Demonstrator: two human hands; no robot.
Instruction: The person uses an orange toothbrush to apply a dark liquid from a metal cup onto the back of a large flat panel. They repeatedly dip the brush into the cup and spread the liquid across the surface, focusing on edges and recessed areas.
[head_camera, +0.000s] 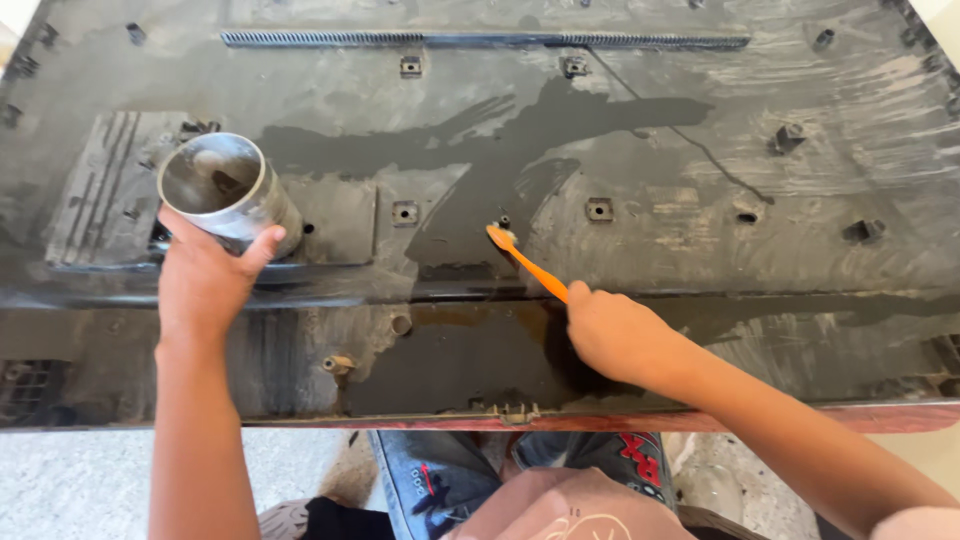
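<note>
The right hand (618, 335) grips an orange toothbrush (527, 263), bristles on the plastic panel (800, 200); the left hand (205, 280) clasps a steel cup (225, 190). The centre looks wet, apparently scrubbed; the outer areas remain dusty.

A big flat panel (800, 180) lies in front of the person, and both hands are over it — the left hand (205, 280) on the left, the right hand (615, 335) to the right. The left hand holds a cup (225, 190), tilted. A toothbrush (525, 262) sticks out from the right hand — its head touches the panel's middle, well apart from the cup.
</note>
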